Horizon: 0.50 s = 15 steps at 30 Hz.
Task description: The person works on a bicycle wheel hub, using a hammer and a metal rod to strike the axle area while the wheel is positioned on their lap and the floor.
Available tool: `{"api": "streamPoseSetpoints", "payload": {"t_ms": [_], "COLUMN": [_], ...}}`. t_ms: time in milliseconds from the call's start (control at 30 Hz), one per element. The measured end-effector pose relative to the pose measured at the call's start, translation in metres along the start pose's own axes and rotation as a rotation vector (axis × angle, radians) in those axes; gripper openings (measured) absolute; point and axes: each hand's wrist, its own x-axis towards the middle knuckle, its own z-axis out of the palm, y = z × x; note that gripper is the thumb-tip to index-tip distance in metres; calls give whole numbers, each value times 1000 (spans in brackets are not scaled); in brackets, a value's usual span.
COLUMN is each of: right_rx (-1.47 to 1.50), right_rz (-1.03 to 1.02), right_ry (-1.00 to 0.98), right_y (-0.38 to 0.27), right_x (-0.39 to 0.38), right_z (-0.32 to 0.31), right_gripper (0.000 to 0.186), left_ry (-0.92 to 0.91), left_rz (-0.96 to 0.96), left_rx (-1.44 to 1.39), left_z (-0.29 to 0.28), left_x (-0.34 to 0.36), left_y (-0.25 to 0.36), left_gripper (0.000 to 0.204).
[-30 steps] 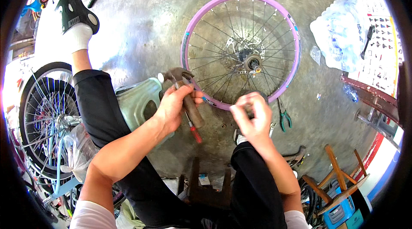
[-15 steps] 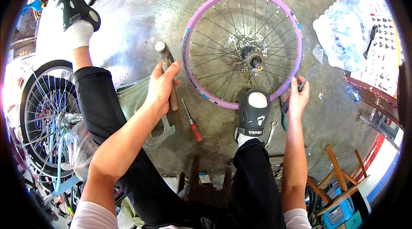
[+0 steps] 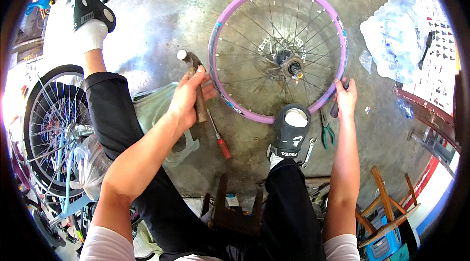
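My left hand is closed round the wooden handle of a hammer, whose metal head points away from me. Its fingertips reach close to the left side of a purple bicycle wheel rim; whether they touch it I cannot tell. At the rim's lower right, my right hand grips a dark-handled tool, with its shaft out of sight. The thumb lies against the rim. The tyreless wheel has a hub with a freewheel and a brake disc. My right shoe meets the rim's near edge.
Between my feet lie a red-handled screwdriver, green-handled pliers and a spanner. A clear plastic bag is at the right, a wooden stool at lower right. Another bicycle wheel stands at left.
My right hand has shifted slightly up and right along the rim, and the thin shaft it showed is hidden now. The pliers have come into full view. The left hand's fingers spread nearer the rim.
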Motion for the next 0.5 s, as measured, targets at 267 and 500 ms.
{"api": "streamPoseSetpoints", "payload": {"t_ms": [267, 500], "right_rx": [-65, 426], "right_rz": [161, 255], "right_ry": [-93, 23], "right_y": [32, 26], "right_x": [-87, -119], "right_z": [-35, -53], "right_gripper": [35, 47], "left_ry": [-8, 51], "left_rz": [373, 274], "left_rx": [148, 226], "left_z": [-3, -8], "left_x": [6, 6], "left_y": [30, 13], "left_gripper": [48, 48]}}
